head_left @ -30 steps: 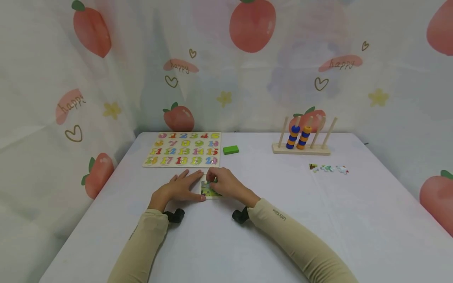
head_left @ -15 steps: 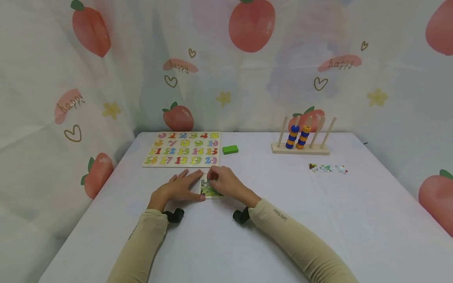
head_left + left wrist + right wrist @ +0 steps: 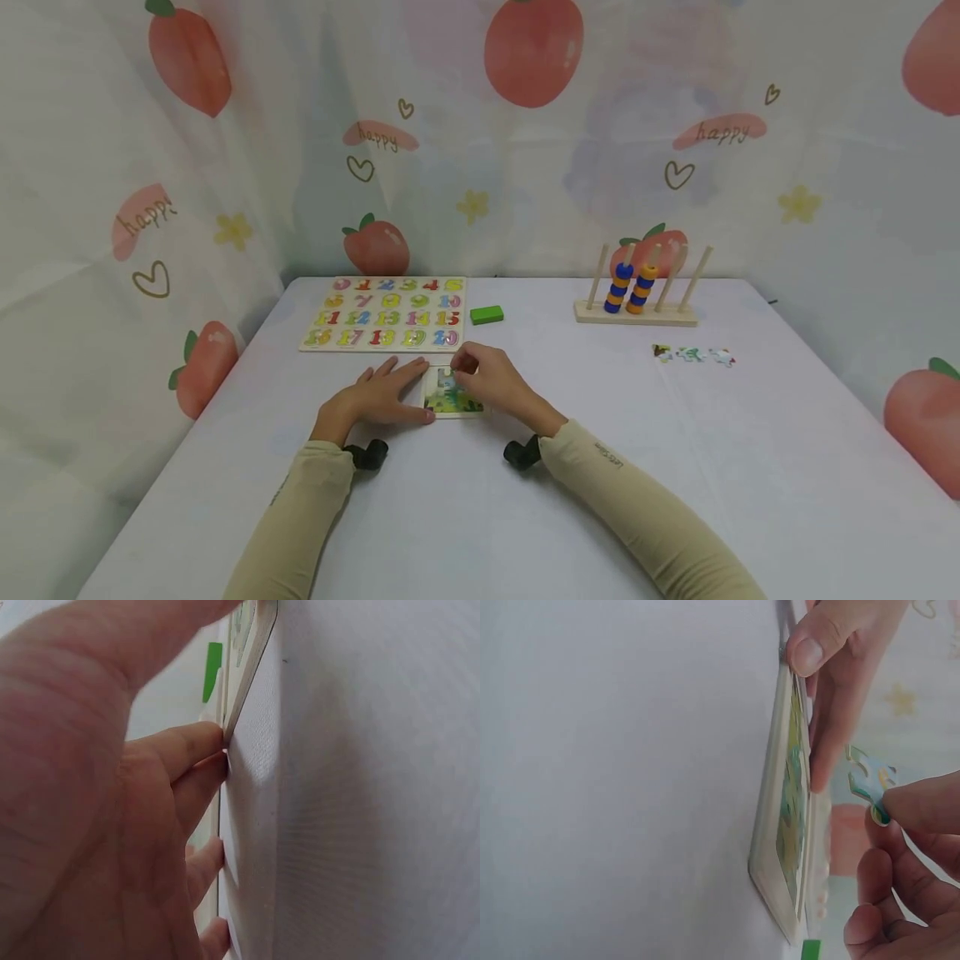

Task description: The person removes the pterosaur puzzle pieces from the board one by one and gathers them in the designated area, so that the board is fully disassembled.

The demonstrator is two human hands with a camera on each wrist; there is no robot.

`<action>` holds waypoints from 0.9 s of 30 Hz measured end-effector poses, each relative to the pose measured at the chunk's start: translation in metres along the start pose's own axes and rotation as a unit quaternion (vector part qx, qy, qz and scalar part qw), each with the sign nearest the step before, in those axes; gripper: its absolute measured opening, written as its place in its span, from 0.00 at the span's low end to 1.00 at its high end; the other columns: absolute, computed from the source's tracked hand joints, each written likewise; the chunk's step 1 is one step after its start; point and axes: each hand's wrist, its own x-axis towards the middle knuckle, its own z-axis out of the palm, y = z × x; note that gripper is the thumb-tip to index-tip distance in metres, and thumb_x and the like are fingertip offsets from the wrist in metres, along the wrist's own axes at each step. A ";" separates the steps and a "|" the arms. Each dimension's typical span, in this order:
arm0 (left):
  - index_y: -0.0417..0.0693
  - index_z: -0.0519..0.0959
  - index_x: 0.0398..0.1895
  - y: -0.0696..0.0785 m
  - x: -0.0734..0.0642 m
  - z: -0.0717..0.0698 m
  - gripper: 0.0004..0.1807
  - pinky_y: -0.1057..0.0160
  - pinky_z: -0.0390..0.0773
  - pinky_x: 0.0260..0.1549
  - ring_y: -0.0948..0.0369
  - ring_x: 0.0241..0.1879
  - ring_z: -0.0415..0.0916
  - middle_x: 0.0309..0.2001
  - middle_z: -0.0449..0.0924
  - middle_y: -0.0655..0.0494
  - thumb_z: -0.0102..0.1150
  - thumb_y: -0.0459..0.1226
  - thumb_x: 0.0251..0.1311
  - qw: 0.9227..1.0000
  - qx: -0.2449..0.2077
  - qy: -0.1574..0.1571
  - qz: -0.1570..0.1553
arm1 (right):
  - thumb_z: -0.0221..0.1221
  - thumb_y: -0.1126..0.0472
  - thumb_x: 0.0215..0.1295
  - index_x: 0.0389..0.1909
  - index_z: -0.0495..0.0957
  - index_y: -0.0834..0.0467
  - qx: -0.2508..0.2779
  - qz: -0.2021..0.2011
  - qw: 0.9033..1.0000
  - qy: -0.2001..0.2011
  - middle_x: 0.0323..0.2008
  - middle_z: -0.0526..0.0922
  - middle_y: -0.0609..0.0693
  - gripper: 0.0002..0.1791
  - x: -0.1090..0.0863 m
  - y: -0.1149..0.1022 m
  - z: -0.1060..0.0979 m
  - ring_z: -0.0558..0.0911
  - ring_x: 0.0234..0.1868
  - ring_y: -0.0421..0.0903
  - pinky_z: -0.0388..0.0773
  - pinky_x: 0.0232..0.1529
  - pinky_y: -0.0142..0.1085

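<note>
Left hand [image 3: 381,398] is spread at lower centre of the head view, fingers extended, thumb set at a corner of the tray [image 3: 768,829]; nothing is gripped by it. By the right hand [image 3: 495,382], the piece [image 3: 871,776] is pinched clear of the tray, at centre right of the right wrist view. Tray is judged stiff, light, best steadied by its rim. Loose pieces [image 3: 690,355] are seen at right of the head view. Held piece is judged feather-light, rigid, perhaps slick-faced; edges should be gripped, tabs spared.
</note>
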 end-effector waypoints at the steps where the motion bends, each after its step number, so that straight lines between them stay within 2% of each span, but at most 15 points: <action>1: 0.55 0.55 0.88 0.000 0.000 0.000 0.56 0.36 0.34 0.80 0.43 0.85 0.33 0.87 0.49 0.53 0.68 0.64 0.63 1.000 0.001 0.000 0.000 | 0.62 0.70 0.71 0.44 0.82 0.62 0.002 0.003 1.000 0.003 0.38 0.84 0.50 0.04 -0.001 0.000 -0.002 0.79 0.41 0.46 0.79 0.45 0.37; 11: 0.54 0.55 0.88 0.000 0.002 0.000 0.51 0.35 0.35 0.80 0.42 0.85 0.35 0.87 0.48 0.53 0.65 0.60 0.68 1.000 0.008 0.000 0.012 | 0.62 0.70 0.72 0.44 0.83 0.63 0.002 0.021 0.999 0.031 0.38 0.85 0.50 0.04 -0.014 0.002 -0.024 0.81 0.43 0.49 0.79 0.46 0.41; 20: 0.53 0.56 0.88 0.000 0.004 0.001 0.54 0.35 0.34 0.80 0.42 0.85 0.34 0.87 0.49 0.51 0.67 0.62 0.64 1.000 0.008 0.003 0.014 | 0.63 0.70 0.72 0.45 0.83 0.62 -0.009 0.034 0.998 0.050 0.39 0.86 0.51 0.05 -0.024 0.013 -0.041 0.81 0.43 0.49 0.79 0.45 0.41; 27: 0.58 0.53 0.88 -0.007 0.009 0.007 0.57 0.38 0.33 0.80 0.45 0.86 0.32 0.87 0.47 0.55 0.68 0.65 0.62 1.000 0.021 0.004 0.001 | 0.64 0.69 0.72 0.45 0.83 0.62 -0.008 0.048 0.997 0.061 0.40 0.86 0.51 0.05 -0.029 0.020 -0.051 0.81 0.43 0.49 0.79 0.44 0.40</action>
